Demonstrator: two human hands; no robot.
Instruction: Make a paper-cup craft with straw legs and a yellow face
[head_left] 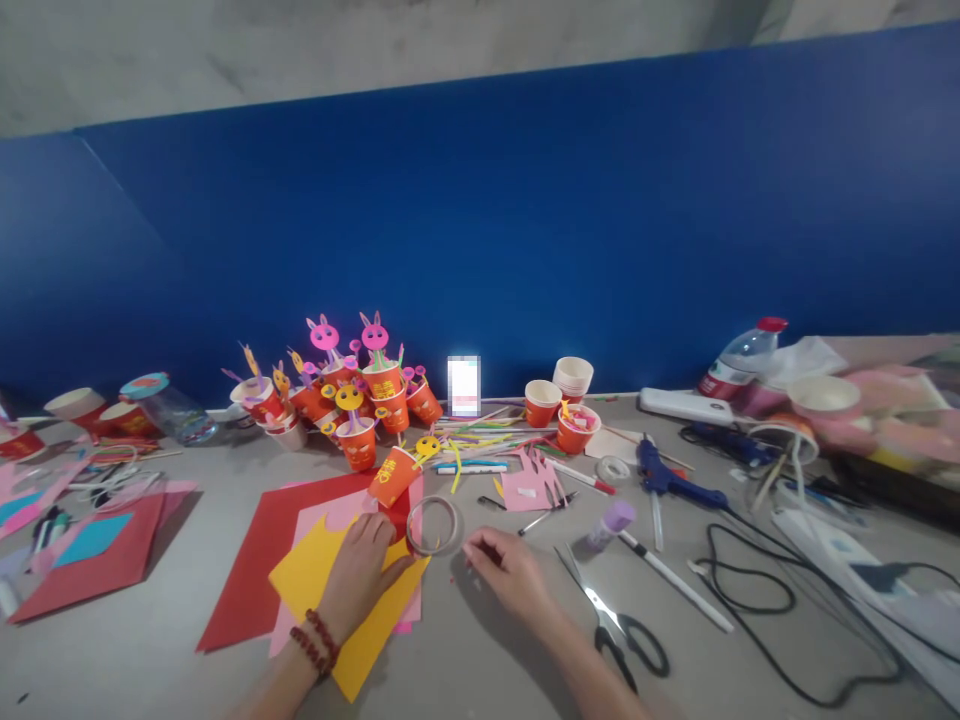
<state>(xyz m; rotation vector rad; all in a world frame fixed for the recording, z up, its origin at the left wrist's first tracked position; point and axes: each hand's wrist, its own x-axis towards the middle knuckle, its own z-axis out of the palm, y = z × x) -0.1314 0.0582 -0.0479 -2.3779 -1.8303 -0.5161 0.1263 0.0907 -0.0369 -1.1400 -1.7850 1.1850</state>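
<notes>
My left hand (364,565) rests over a yellow paper sheet (367,645), thumb spread away from the other fingers. Its thumb tip is close to a roll of tape (433,527) lying flat; I cannot tell whether they touch. Just beyond the fingers, an orange paper cup (394,478) leans, with a yellow smiling face (427,448) at its rim. My right hand (514,575) hovers or rests right of the tape, fingers curled and thumb against the forefinger. What it pinches, if anything, is hidden. Beneath the yellow sheet lie pink and red paper (247,590).
Scissors (600,605), a glue stick (611,525) and a white marker (675,580) lie to the right. Beyond them are a blue glue gun (679,480) and a black cable (750,600). Several decorated cups (360,445) stand at the back left, near colourful pipe cleaners (487,437).
</notes>
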